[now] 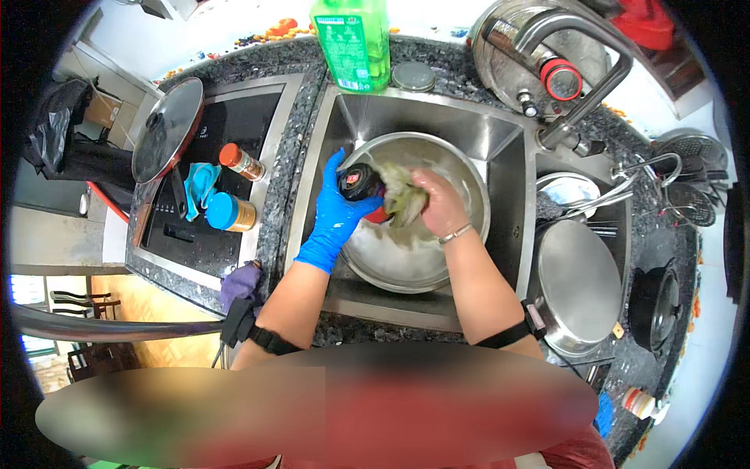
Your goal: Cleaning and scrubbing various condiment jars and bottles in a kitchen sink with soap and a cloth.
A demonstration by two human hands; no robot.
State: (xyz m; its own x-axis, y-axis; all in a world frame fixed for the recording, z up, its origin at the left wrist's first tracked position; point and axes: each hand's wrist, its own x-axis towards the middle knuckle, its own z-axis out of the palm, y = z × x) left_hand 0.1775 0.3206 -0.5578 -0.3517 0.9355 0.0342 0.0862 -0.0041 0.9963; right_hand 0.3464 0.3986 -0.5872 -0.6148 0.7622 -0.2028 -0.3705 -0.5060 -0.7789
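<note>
My left hand, in a blue rubber glove, grips a dark container with a black cap. A red part of it shows below my fingers. Bare apart from a bracelet at the wrist, my right hand holds a wet, yellowish-green cloth against the container's side. The cloth is blurred and hides much of the container. Both hands are above a large round metal basin of cloudy, foamy water. This basin sits inside a stainless steel sink.
Behind the sink stands a green detergent bottle beside a round lid. A tall faucet rises at the back right. An oval metal pan leans over the right basin. Two spice jars and a glass lid lie left on the cooktop.
</note>
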